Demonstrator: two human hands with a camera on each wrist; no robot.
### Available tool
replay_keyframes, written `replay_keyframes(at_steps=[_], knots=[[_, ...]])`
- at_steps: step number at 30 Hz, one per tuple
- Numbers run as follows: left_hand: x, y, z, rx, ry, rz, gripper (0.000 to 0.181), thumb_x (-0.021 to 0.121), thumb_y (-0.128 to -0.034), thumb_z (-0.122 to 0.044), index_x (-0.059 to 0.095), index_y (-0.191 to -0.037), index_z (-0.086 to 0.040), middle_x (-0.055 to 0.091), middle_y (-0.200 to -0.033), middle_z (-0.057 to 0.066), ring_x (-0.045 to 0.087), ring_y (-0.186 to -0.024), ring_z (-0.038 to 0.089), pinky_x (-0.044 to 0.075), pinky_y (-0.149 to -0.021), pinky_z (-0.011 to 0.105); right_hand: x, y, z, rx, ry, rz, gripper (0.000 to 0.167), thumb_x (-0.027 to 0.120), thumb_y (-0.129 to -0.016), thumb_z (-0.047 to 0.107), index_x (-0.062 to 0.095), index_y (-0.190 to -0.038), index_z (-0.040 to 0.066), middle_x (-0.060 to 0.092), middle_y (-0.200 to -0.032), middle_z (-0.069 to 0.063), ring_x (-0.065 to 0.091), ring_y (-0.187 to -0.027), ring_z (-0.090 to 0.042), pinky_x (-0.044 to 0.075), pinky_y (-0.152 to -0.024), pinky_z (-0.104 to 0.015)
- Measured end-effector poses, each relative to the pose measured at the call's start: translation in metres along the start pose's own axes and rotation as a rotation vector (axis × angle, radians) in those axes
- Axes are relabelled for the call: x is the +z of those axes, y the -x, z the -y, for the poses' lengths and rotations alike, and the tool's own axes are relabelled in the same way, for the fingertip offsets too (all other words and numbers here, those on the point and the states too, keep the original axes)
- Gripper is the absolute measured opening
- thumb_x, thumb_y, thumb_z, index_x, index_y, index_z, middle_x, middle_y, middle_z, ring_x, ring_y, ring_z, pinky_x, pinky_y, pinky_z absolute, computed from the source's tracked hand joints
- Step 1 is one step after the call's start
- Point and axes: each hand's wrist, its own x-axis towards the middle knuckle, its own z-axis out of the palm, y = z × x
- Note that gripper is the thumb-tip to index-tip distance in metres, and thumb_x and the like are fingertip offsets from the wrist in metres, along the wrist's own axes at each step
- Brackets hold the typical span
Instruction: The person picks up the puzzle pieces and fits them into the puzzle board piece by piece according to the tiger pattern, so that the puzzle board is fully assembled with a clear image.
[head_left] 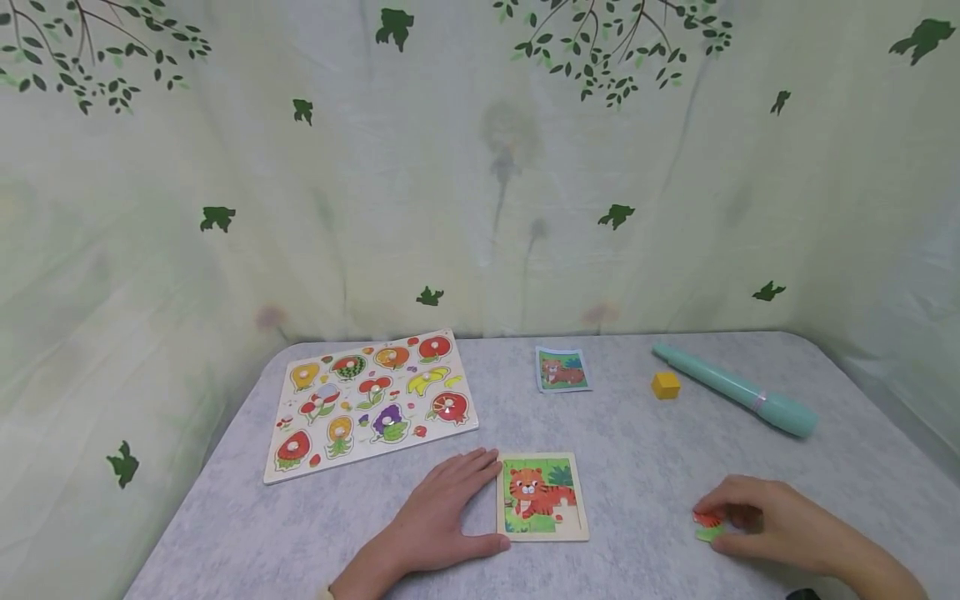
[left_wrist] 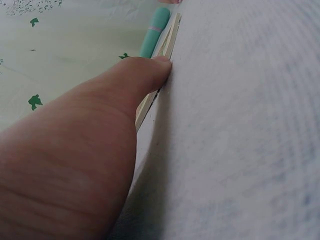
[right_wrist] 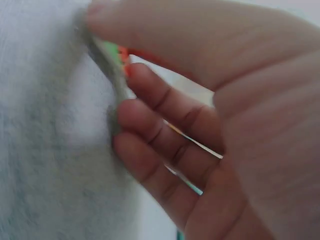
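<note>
A square wooden tiger puzzle (head_left: 536,492) lies at the middle of the table, with bare wood showing at its lower right corner. My left hand (head_left: 442,517) rests at the puzzle's left side, fingertips touching near the upper corner and thumb at the lower one. In the left wrist view the thumb (left_wrist: 155,70) touches the frame's edge. To the right, my right hand (head_left: 772,525) pinches a red and green puzzle piece (head_left: 708,527) between thumb and fingers, low over the table. In the right wrist view, the fingers hide most of that piece (right_wrist: 112,52).
A fruit peg puzzle (head_left: 408,400) lies at the back left. Behind the tiger puzzle is a small tiger picture card (head_left: 562,371). A yellow cube (head_left: 665,385) and a teal tapered stick (head_left: 735,390) lie at the back right. A printed curtain (head_left: 465,167) hangs behind the table.
</note>
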Motion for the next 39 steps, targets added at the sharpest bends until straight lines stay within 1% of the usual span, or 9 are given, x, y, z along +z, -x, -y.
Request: replay_keyframes(at_steps=[5,9,13,15,20,26,30,33,39], knots=[[0.001,0.000,0.001,0.002,0.001,-0.005,0.094,0.059,-0.0854,-0.080,0.041,-0.159,-0.025,0.033,-0.167,-0.008,0.029,-0.155,0.021,0.026,-0.125,0.055,0.004,-0.005,0.004,-0.024,0.018,-0.051,0.029,0.083,-0.088,0.017,0.072,-0.115,0.021,0.065,-0.096,0.018,0.056,-0.077,0.000,0.046,-0.060,-0.019],[0.001,0.000,0.002,0.002,0.005,-0.002,0.094,0.058,-0.0853,-0.081,0.041,-0.159,-0.026,0.033,-0.167,-0.008,0.029,-0.155,0.021,0.026,-0.124,0.056,0.006,-0.009,0.010,0.004,0.038,-0.078,0.029,0.084,-0.088,0.019,0.072,-0.114,0.024,0.061,-0.093,0.020,0.054,-0.077,0.000,0.045,-0.060,-0.018],[0.000,0.000,0.001,0.003,0.002,0.000,0.094,0.058,-0.0855,-0.081,0.041,-0.159,-0.025,0.033,-0.167,-0.008,0.029,-0.155,0.021,0.026,-0.125,0.056,0.010,-0.014,0.017,0.032,0.068,-0.116,0.030,0.085,-0.086,0.021,0.073,-0.113,0.028,0.060,-0.094,0.021,0.055,-0.078,0.000,0.046,-0.062,-0.018],[0.000,0.000,0.001,0.003,-0.002,0.000,0.094,0.058,-0.0857,-0.081,0.041,-0.160,-0.025,0.033,-0.167,-0.008,0.029,-0.156,0.021,0.026,-0.125,0.055,0.013,-0.017,0.020,0.032,0.064,-0.125,0.031,0.085,-0.086,0.020,0.073,-0.114,0.028,0.061,-0.097,0.020,0.055,-0.079,0.000,0.047,-0.063,-0.018],[0.000,0.000,0.001,0.006,-0.002,-0.003,0.094,0.058,-0.0860,-0.080,0.041,-0.160,-0.024,0.033,-0.167,-0.008,0.029,-0.155,0.021,0.027,-0.125,0.054,0.017,-0.023,0.025,0.004,0.030,-0.145,0.034,0.084,-0.085,0.011,0.074,-0.115,0.024,0.062,-0.100,0.015,0.055,-0.079,-0.003,0.048,-0.062,-0.020],[0.000,0.000,0.001,0.006,-0.011,-0.004,0.095,0.057,-0.0857,-0.081,0.041,-0.160,-0.025,0.034,-0.167,-0.008,0.030,-0.155,0.021,0.027,-0.124,0.054,0.021,-0.028,0.032,0.032,0.071,-0.188,0.038,0.087,-0.081,0.009,0.074,-0.113,0.026,0.062,-0.100,0.018,0.056,-0.079,-0.001,0.050,-0.063,-0.020],[0.000,0.000,0.001,0.014,-0.012,-0.008,0.095,0.057,-0.0860,-0.081,0.040,-0.160,-0.024,0.033,-0.167,-0.007,0.029,-0.155,0.021,0.026,-0.125,0.053,0.022,-0.032,0.036,-0.013,0.090,-0.208,0.039,0.087,-0.080,0.006,0.075,-0.113,0.024,0.062,-0.100,0.017,0.056,-0.078,-0.002,0.050,-0.062,-0.020],[0.000,0.000,0.001,0.014,-0.005,-0.006,0.095,0.057,-0.0861,-0.081,0.040,-0.160,-0.023,0.033,-0.168,-0.007,0.029,-0.156,0.021,0.025,-0.126,0.053,0.022,-0.037,0.039,-0.057,0.113,-0.236,0.043,0.087,-0.078,0.002,0.075,-0.112,0.026,0.062,-0.099,0.018,0.058,-0.078,-0.002,0.051,-0.063,-0.020],[0.000,0.000,0.002,0.003,0.006,0.002,0.095,0.058,-0.0857,-0.081,0.040,-0.160,-0.024,0.033,-0.167,-0.007,0.029,-0.155,0.022,0.025,-0.125,0.054,0.021,-0.046,0.044,-0.113,0.123,-0.247,0.045,0.086,-0.076,0.000,0.074,-0.111,0.024,0.063,-0.099,0.018,0.059,-0.079,-0.003,0.052,-0.067,-0.019]])
